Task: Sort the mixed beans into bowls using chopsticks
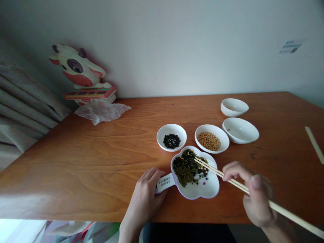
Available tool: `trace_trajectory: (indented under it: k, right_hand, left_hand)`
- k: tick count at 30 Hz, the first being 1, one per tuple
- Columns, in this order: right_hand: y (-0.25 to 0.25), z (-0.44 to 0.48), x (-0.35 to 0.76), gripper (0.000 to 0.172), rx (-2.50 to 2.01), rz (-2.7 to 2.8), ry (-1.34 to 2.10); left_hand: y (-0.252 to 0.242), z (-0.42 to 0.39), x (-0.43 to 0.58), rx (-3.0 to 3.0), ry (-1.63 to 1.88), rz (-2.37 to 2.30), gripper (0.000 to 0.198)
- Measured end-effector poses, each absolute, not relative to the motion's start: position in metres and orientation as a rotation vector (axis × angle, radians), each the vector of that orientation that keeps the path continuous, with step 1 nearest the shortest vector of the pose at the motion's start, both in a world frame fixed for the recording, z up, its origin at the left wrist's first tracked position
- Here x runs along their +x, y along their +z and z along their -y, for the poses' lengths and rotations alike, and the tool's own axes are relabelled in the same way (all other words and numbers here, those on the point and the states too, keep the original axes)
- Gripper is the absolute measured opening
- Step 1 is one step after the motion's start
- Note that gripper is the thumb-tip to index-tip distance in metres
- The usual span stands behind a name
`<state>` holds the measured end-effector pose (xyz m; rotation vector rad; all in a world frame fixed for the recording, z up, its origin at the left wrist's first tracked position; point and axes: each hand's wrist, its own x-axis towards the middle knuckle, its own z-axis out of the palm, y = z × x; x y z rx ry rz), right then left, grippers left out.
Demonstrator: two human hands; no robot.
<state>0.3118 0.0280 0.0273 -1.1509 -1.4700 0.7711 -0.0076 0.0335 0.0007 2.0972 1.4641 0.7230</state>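
Note:
My left hand [148, 194] is closed round the labelled handle of a white, scallop-edged dish [211, 189] with a lilac rim. Mixed green, black and tan beans [186, 168] lie in the dish, mostly toward its left and far side, with a small pink piece near the right. Between the fingers of my right hand [253, 192] is a pair of chopsticks [235, 182], tips close together among the beans. Whether the tips pinch a bean is too small to tell. Just beyond the dish stand a bowl of black beans [172, 141] and a bowl of yellow soybeans [209, 140].
Two more white bowls [240, 131] stand at the back right, with a few specks inside. A toy cow with a keyboard [88, 92] and a crumpled plastic bag [103, 112] are at the back left. A pale strip [314, 144] lies at the table's right.

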Motion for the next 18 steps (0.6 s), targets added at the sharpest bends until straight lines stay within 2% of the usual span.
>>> trace_trajectory:
  k: [2, 6, 11, 18]
  right_hand:
    - [0.02, -0.031, 0.313, 0.07, -1.186, 1.226, 0.835]
    - [0.01, -0.035, 0.313, 0.073, -1.191, 1.021, 0.851]
    - [0.005, -0.036, 0.302, 0.081, -1.216, 0.914, 0.914]
    - [0.004, -0.041, 0.285, 0.084, -1.24, 0.831, 0.936]
  left_hand:
    - [0.001, -0.034, -0.008, 2.092, 0.716, -1.462, 0.012]
    - [0.001, -0.034, -0.007, 2.088, 0.702, -1.455, 0.012]
    - [-0.001, -0.035, -0.007, 2.107, 0.724, -1.457, 0.013]
    - [-0.004, -0.034, -0.01, 2.136, 0.701, -1.467, 0.014]
